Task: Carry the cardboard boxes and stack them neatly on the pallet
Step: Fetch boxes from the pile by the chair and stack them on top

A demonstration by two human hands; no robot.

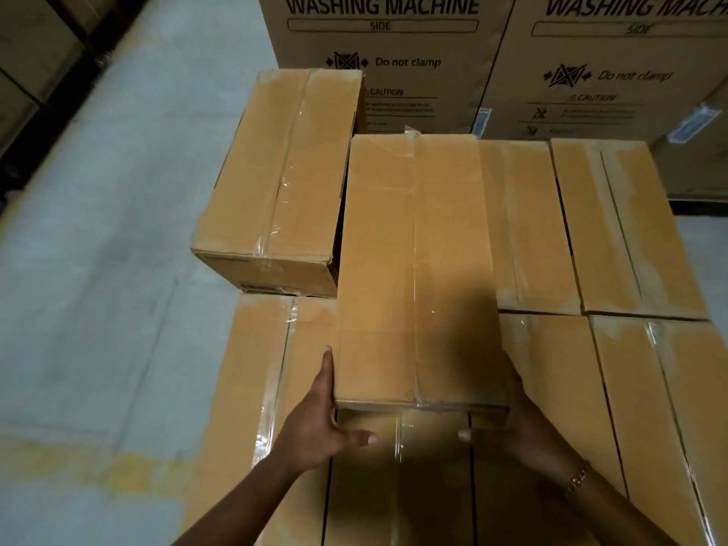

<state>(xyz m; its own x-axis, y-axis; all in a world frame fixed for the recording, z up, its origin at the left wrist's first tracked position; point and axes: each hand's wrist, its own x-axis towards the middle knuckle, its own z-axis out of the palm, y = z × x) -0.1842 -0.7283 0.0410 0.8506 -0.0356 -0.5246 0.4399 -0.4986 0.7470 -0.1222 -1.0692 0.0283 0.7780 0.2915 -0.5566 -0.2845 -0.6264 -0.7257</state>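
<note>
A long taped cardboard box [413, 269] is held lengthwise in front of me above the stack. My left hand [319, 423] grips its near left corner, fingers up the side and thumb under the near end. My right hand [512, 423] grips the near right corner the same way. Below lies a layer of several similar boxes [630, 407] packed side by side. Another box [275, 183] sits on that layer at the far left, just left of the held one. The pallet itself is hidden beneath the boxes.
Two big cartons marked "washing machine" [382, 53] stand right behind the stack. Grey concrete floor [98, 269] runs along the left, with a worn yellow mark near me. More cartons line the far left wall.
</note>
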